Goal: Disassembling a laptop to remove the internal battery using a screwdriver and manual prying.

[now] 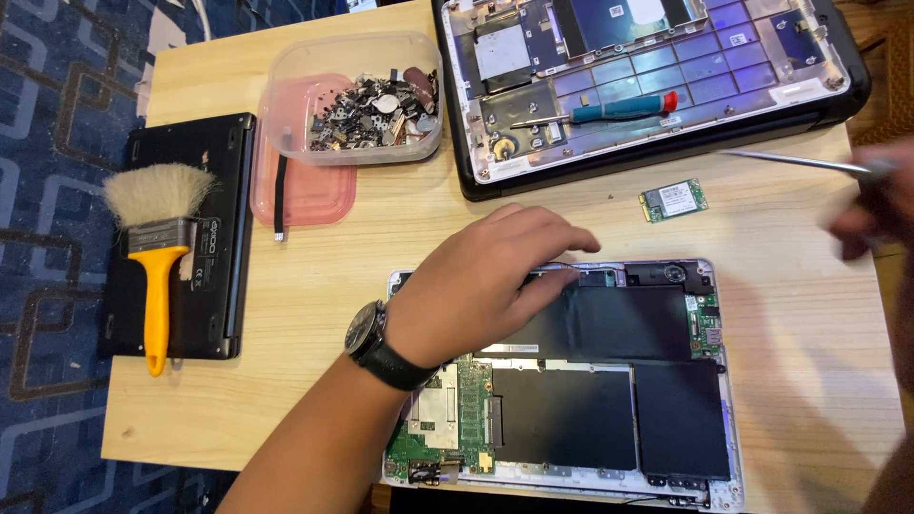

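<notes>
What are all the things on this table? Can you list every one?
opened laptop: one, black battery packs and green boards showing, near edge of table
laptop shell: one, dark rim, silver inside, far right of table
screwdriver: one, teal handle with red cap, lying in the laptop shell
small circuit card: one, green, on the table between the two laptops
clear tub: one, full of small metal parts, sits on a pink lid
closed laptop: one, black, left edge of table
brush: one, yellow handle, pale bristles, on the closed laptop
table: one, light wood
left hand: on the opened laptop, wears a black wristwatch
right hand: blurred, holds a thin metal tool
</notes>
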